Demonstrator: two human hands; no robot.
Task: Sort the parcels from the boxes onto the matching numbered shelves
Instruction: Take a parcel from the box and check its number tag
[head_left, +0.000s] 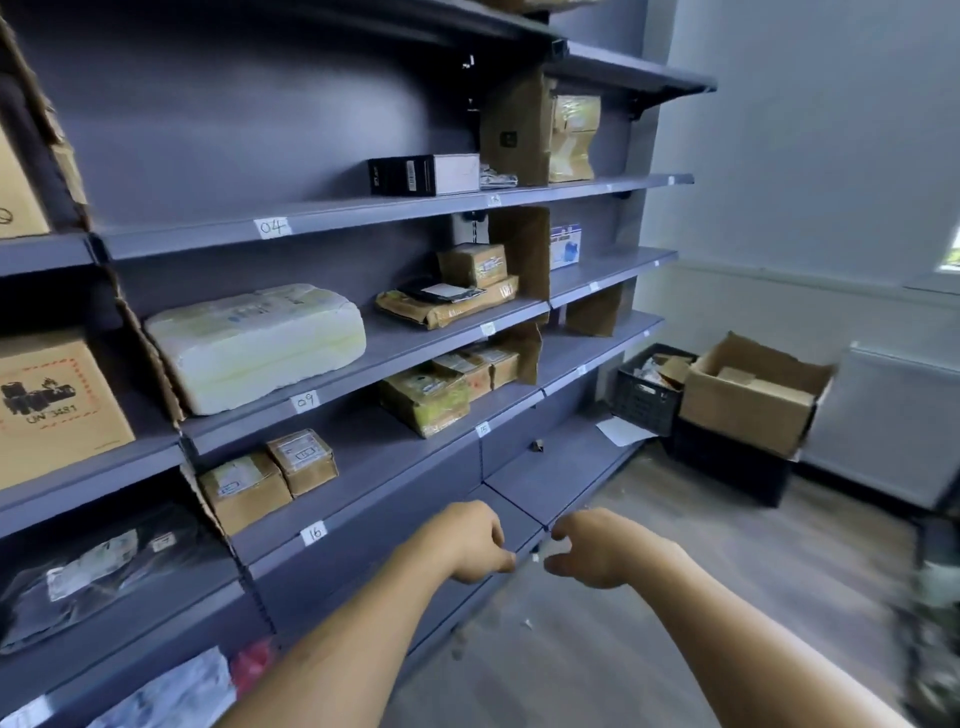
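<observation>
Both forearms reach forward and down in front of a grey shelving unit (363, 215). The left hand (470, 543) and the right hand (597, 551) hover close together near the front edge of a low shelf, each with loosely curled, released fingers and no parcel in its grasp. The shelf edges carry handwritten labels: 04 (272, 227), 09 (305, 401) and 16 (314, 533). On the shelf marked 04 a black-and-white box (423, 174) lies on its side. A big white wrapped parcel (254, 345) rests on the shelf marked 09, and to its right, on the same level, lies a flat brown taped parcel (449, 306) with a small brown parcel (471, 264) on top of it. On the shelf marked 16, two small brown parcels (244, 488) sit touching each other. Further right on that level is a brown parcel with yellow tape (426, 397), with two more small ones behind it. Upright cardboard dividers (522, 254) split the shelves into bays. In the bay at far left stand a carton printed UN 3481 (52, 410) and, one shelf below, a dark plastic-bagged parcel (93, 571). Well apart from the hands, on the floor at the far end of the shelving, an open cardboard box (748, 410) sits on a black crate (727, 470). Beside it a second black crate (644, 397) holds more parcels. A white sheet of paper (621, 430) lies just in front of that crate. The lower right corner is too blurred to make out.
</observation>
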